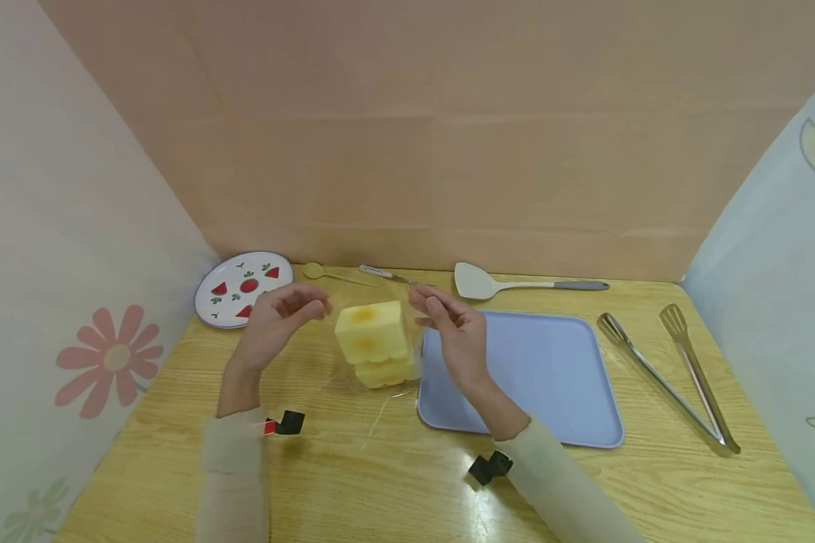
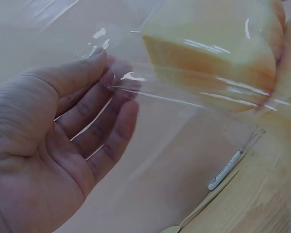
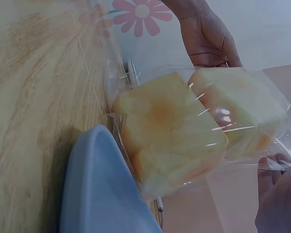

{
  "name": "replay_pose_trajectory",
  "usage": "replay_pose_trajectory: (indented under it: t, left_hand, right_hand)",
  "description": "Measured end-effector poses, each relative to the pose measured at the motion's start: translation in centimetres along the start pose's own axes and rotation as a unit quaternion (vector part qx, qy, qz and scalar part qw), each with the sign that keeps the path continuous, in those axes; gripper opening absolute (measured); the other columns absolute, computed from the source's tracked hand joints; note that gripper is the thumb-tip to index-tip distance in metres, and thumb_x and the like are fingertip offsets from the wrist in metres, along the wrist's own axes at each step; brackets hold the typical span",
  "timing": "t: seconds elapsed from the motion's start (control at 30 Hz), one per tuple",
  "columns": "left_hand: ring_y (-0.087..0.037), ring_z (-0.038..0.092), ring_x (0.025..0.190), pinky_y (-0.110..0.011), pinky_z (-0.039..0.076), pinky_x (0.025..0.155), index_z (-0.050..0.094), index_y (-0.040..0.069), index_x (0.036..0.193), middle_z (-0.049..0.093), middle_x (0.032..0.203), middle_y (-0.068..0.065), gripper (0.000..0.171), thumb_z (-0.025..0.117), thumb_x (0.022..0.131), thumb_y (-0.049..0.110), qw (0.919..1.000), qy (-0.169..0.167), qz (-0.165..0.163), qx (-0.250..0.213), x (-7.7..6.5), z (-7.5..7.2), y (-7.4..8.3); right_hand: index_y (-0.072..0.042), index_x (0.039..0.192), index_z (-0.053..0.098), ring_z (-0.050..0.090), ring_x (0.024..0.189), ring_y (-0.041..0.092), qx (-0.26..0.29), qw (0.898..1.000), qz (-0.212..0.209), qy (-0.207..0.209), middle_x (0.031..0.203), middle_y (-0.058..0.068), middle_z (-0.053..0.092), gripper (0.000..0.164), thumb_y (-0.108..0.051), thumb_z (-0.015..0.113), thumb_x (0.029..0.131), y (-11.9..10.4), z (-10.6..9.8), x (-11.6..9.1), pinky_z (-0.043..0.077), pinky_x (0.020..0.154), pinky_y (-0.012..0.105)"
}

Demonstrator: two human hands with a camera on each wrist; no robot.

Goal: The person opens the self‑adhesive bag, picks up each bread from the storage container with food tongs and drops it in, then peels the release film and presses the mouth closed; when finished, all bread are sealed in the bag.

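A clear plastic bag point(image 3: 276, 141) holds two thick pieces of pale yellow bread point(image 1: 373, 335), browned in patches. They hang tilted one above the other over the table in the head view. My left hand point(image 1: 278, 324) pinches one side of the bag's upper edge between thumb and fingers, as the left wrist view shows up close. Across from it, my right hand point(image 1: 458, 332) pinches the opposite side with its fingertips; the right wrist view catches this hand only at the frame's edge. Neither hand touches the bread.
Right of the bag lies a blue tray point(image 1: 543, 377), partly under my right forearm. Metal tongs point(image 1: 679, 385) rest beyond it. Along the back are a fruit-patterned plate point(image 1: 227, 302), a wooden spoon point(image 1: 314, 270), a white-handled utensil point(image 1: 379, 271) and a white spatula point(image 1: 475, 282).
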State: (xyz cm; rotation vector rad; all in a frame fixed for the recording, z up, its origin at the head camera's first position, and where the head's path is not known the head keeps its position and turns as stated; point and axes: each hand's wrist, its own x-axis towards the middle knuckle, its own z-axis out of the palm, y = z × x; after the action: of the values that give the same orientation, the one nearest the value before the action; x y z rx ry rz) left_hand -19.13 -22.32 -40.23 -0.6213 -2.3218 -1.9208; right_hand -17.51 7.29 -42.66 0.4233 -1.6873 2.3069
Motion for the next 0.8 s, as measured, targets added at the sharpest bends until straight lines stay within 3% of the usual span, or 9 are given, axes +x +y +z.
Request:
replay_pose_trajectory:
  t: [0.13,0.3,0.4,0.57,0.63,0.8]
  left_hand:
    - [-0.028,0.068,0.09,-0.024,0.059,0.08,0.068,-0.002,0.11,0.073,0.099,-0.006,0.019,0.069,0.099,0.013,0.9993,0.033,-0.009,-0.012,0.2,0.3,-0.2]
    - [-0.018,0.068,0.084,-0.024,0.059,0.081,0.068,-0.002,0.107,0.072,0.097,-0.004,0.012,0.067,0.098,0.007,0.9971,0.046,-0.011,-0.06,0.3,0.2,-0.9]
    - [-0.015,0.067,0.081,-0.025,0.059,0.081,0.067,-0.003,0.107,0.071,0.095,-0.003,0.01,0.065,0.099,0.003,0.9954,0.041,-0.008,-0.086,0.3,0.0,-1.3]
    - [-0.015,0.063,0.083,-0.024,0.057,0.079,0.064,-0.01,0.124,0.061,0.089,-0.001,0.026,0.061,0.102,0.003,0.9929,0.011,-0.007,-0.118,0.4,-0.3,-1.9]
    - [-0.015,0.061,0.084,-0.024,0.056,0.079,0.064,-0.009,0.128,0.065,0.096,-0.001,0.029,0.059,0.102,0.004,0.9916,0.002,-0.006,-0.129,0.4,-0.3,-2.0]
    - [-0.013,0.061,0.084,-0.023,0.055,0.079,0.073,0.001,0.119,0.073,0.112,0.0,0.023,0.058,0.102,0.001,0.9859,-0.006,0.0,-0.167,0.4,-0.1,-2.0]
  right_hand:
    - [0.007,0.122,0.069,0.074,0.104,0.024,-0.014,1.0,-0.015,-0.017,0.113,0.019,0.075,0.028,-0.013,0.061,0.103,0.4,-0.7,0.4,0.062,0.081,0.038]
    - [0.009,0.124,0.068,0.075,0.099,0.025,-0.039,0.997,-0.036,-0.052,0.114,0.024,0.073,0.027,-0.007,0.058,0.104,0.7,-1.9,1.2,0.062,0.08,0.038]
    - [0.009,0.124,0.067,0.076,0.098,0.024,-0.049,0.995,-0.04,-0.079,0.113,0.025,0.072,0.027,-0.006,0.058,0.104,0.6,-2.4,1.5,0.062,0.08,0.038]
    - [0.007,0.125,0.068,0.076,0.096,0.028,-0.061,0.991,-0.032,-0.112,0.112,0.02,0.074,0.027,-0.007,0.059,0.103,0.4,-2.8,1.9,0.062,0.081,0.038]
    - [0.005,0.125,0.069,0.075,0.095,0.035,-0.074,0.99,-0.033,-0.116,0.111,0.018,0.076,0.027,-0.008,0.06,0.103,0.3,-3.0,2.0,0.062,0.08,0.039]
    - [0.003,0.126,0.069,0.075,0.097,0.032,-0.081,0.989,-0.032,-0.121,0.109,0.013,0.077,0.027,-0.009,0.06,0.103,0.2,-3.3,2.2,0.062,0.078,0.044]
